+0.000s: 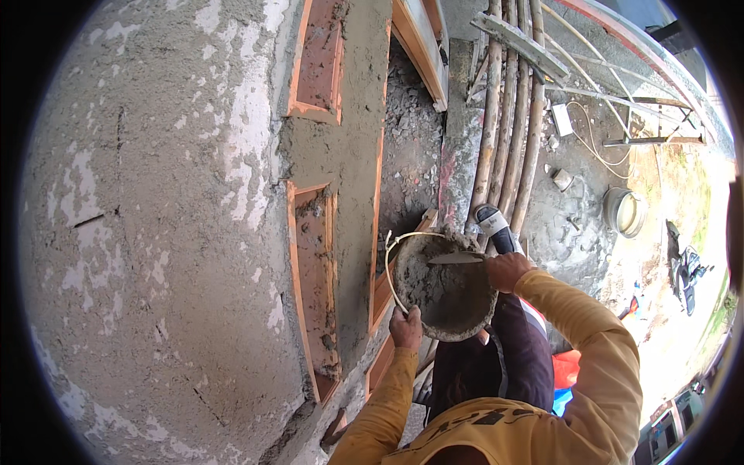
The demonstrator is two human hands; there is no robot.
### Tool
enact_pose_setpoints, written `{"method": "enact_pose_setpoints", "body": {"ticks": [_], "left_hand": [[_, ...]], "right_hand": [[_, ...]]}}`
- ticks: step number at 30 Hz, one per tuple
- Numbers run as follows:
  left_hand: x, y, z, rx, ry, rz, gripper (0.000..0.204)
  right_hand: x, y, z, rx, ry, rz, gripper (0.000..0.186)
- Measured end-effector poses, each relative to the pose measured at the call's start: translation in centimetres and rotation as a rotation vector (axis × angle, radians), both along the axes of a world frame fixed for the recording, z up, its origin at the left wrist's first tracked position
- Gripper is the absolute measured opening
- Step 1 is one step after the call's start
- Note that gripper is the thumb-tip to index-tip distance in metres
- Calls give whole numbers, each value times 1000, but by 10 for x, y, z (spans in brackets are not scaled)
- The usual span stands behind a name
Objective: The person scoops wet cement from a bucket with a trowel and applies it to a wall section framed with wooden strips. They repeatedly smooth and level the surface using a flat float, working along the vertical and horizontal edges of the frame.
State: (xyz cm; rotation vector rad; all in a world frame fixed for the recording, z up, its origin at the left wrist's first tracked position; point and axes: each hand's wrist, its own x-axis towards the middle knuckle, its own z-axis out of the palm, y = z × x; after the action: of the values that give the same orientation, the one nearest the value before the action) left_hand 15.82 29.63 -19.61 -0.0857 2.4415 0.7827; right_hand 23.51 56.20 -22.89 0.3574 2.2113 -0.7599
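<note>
A round mortar bucket (pixel 491 316), crusted with cement and holding some grey mortar (pixel 438 291), hangs in front of my body. My left hand (pixel 406 327) is closed at its near left side, where the pale handle (pixel 387 273) meets the rim. My right hand (pixel 508 271) grips a trowel at the bucket's right rim. The trowel's blade (pixel 456 258) lies flat across the far part of the bucket's mouth, pointing left. My fingers hide the trowel's handle.
To the left stands a rough plastered wall (pixel 178 232) with orange-framed recesses (pixel 314 271). My shoe (pixel 492 221) rests by several wooden poles (pixel 511 116) forming a walkway. A plank (pixel 521 48) crosses them. Far below on the ground are a round tub (pixel 625 212) and a cable (pixel 593 139).
</note>
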Motion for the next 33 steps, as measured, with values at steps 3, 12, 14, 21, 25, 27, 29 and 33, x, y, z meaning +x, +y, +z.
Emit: {"method": "enact_pose_setpoints", "body": {"ticks": [3,12,14,21,25,27,29,33], "left_hand": [[2,14,12,-67,149,-151,35],[-22,47,72,41,198,-305,29],[-25,33,83,21,51,-183,25],[-24,23,82,275,-116,367,22],[-8,-10,42,277,-47,393,20],[-1,-27,37,227,-64,370,19],[6,-40,34,135,-133,344,16],[19,-56,33,137,-45,277,27]], "right_hand": [[3,-43,-23,79,56,35,23],[55,-36,16,-416,297,563,15],[47,-22,55,-531,-412,-124,16],[41,-11,85,-974,-169,-677,25],[17,27,88,-1092,361,-1329,29],[-9,58,84,-856,666,-1528,30],[-40,88,69,-583,936,-1691,30],[-129,106,11,-134,1298,-1821,31]]}}
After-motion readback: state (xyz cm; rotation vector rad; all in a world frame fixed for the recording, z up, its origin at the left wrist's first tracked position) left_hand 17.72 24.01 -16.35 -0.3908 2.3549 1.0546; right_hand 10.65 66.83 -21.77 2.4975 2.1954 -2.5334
